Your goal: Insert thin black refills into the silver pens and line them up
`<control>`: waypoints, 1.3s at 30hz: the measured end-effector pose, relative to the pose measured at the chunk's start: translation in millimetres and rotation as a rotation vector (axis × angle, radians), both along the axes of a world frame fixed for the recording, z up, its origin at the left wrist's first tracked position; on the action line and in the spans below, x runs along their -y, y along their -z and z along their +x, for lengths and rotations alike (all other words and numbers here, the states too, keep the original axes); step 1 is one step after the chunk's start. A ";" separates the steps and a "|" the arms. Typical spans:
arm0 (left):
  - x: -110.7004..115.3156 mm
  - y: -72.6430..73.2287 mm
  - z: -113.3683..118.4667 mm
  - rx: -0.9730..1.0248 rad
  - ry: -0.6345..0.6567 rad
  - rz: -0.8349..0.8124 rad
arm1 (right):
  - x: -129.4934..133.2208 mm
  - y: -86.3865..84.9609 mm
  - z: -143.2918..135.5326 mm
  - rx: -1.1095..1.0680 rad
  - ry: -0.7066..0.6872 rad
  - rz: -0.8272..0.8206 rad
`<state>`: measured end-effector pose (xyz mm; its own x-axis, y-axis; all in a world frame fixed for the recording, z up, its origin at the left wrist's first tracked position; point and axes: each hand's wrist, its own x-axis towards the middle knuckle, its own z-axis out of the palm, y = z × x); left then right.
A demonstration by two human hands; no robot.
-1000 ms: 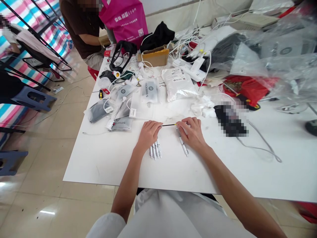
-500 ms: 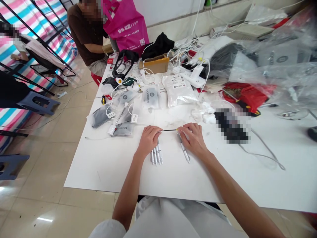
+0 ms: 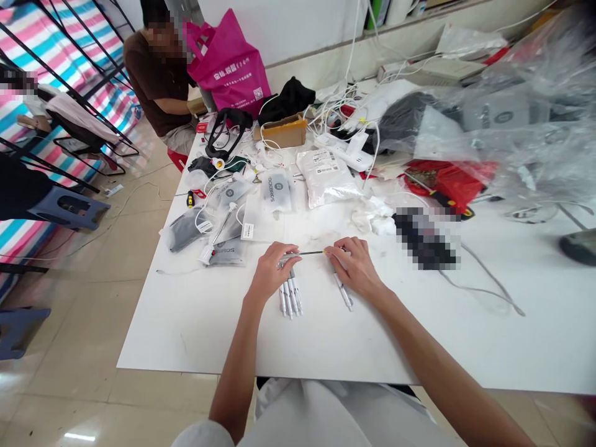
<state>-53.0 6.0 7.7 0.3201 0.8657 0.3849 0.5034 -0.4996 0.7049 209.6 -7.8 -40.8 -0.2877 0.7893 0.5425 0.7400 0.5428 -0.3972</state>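
Observation:
Between my hands a thin dark rod (image 3: 311, 252), which looks like a pen refill, lies level just above the table. My left hand (image 3: 274, 267) pinches a pale pen barrel at the rod's left end. My right hand (image 3: 351, 264) is closed on the rod's right end, near a small yellow spot. Several white pens (image 3: 290, 298) lie side by side on the table below my left hand. One more white pen (image 3: 343, 293) lies tilted below my right hand, its upper end partly hidden by the fingers.
The white table (image 3: 195, 335) holds bagged grey pouches (image 3: 184, 230), a white parcel (image 3: 328, 177) and tangled cables (image 3: 342, 105) farther back. At the right are plastic bags (image 3: 512, 130) and a grey cable (image 3: 493, 282). A person (image 3: 161, 93) sits at the far left corner.
The view has shifted slightly. My left hand's fingers have opened a little around the pale barrel, which now shows. My right hand still grips the rod's right end.

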 end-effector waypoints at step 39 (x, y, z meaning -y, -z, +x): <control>-9.0 -49.7 5.5 -0.027 0.086 0.071 | 5.1 -2.2 2.4 -0.216 0.007 -0.061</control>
<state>-47.4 15.0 57.4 0.4027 0.8055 0.4347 0.4748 -0.5899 0.6531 212.0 -12.9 -38.6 -0.1644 0.8243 0.5417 0.6379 0.5078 -0.5790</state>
